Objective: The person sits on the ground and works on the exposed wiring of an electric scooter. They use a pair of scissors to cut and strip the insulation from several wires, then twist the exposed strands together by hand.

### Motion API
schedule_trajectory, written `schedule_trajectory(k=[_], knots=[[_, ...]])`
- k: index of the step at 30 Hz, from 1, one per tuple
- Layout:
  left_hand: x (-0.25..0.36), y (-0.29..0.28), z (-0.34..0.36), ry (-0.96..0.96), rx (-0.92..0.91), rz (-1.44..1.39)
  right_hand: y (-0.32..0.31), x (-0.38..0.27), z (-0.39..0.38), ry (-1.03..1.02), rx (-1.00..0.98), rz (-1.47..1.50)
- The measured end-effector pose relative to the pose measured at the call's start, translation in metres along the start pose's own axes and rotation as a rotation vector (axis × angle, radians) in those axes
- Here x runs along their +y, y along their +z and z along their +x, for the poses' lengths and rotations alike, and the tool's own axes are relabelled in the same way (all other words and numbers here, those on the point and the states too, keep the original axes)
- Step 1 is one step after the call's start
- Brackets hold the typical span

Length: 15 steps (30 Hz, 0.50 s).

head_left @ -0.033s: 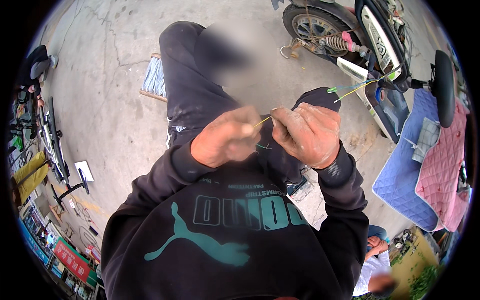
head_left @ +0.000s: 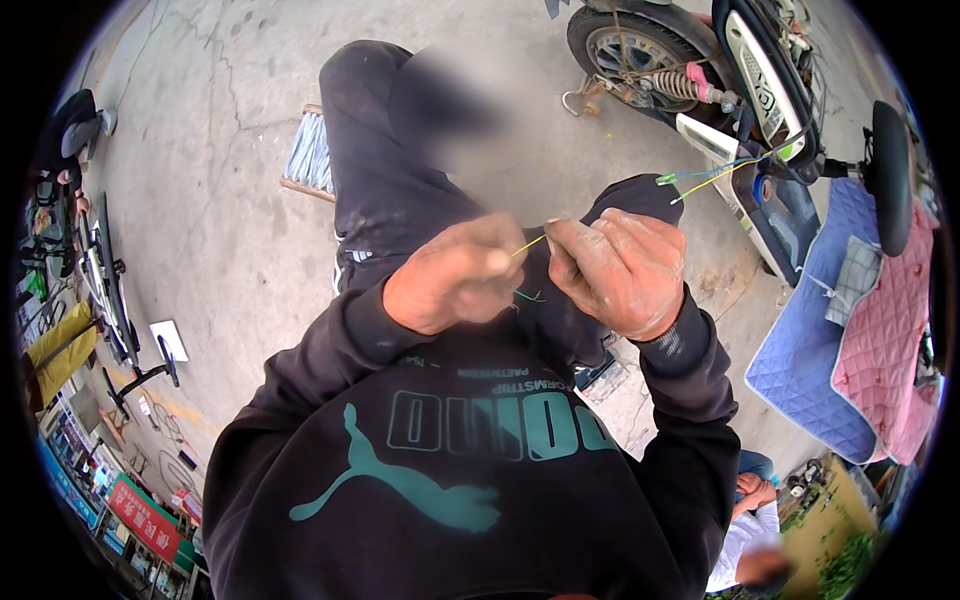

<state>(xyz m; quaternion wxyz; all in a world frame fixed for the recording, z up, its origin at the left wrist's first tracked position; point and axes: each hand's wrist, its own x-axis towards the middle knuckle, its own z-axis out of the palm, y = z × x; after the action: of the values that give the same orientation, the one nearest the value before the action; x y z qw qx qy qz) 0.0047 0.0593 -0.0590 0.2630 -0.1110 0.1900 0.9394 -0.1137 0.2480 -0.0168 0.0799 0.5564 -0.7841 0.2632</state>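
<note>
A thin yellow wire (head_left: 528,246) is stretched between my two hands. My left hand (head_left: 450,272) pinches it, slightly blurred, and my right hand (head_left: 615,270) grips its other end between thumb and forefinger. Thin green-coated wire ends (head_left: 529,297) show just below, between the hands. Above my right hand, yellow and blue leads with green connectors (head_left: 668,180) hang out from the scooter (head_left: 725,150).
A slatted stool (head_left: 305,150) stands by my bent leg. Blue and pink quilted covers (head_left: 810,380) lie at right. Bicycles (head_left: 120,280) and a crouching person (head_left: 80,135) are at far left. Another person (head_left: 745,540) sits at lower right. The concrete floor (head_left: 210,250) surrounds me.
Both hands have shifted very slightly to the right, still holding the yellow wire. Little else differs.
</note>
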Motion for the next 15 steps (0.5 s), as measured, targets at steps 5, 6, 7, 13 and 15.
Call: schedule_trajectory(k=[5, 6, 7, 13, 15], knots=[[-0.001, -0.001, 0.0, -0.024, -0.054, -0.011, -0.005, 0.001, 0.0, 0.044, -0.031, 0.106], [-0.002, 0.001, 0.001, -0.034, -0.02, -0.002, -0.004, 0.002, -0.002, 0.047, -0.02, 0.116], [-0.002, 0.002, 0.002, -0.043, 0.014, 0.007, -0.003, 0.003, -0.002, 0.05, -0.009, 0.126], [-0.008, -0.006, 0.002, -0.054, -0.034, -0.018, -0.02, 0.012, 0.001, 0.614, -0.347, 0.846], [-0.003, -0.004, 0.001, -0.057, -0.005, -0.007, -0.018, 0.024, -0.012, 0.929, -0.266, 1.228]])
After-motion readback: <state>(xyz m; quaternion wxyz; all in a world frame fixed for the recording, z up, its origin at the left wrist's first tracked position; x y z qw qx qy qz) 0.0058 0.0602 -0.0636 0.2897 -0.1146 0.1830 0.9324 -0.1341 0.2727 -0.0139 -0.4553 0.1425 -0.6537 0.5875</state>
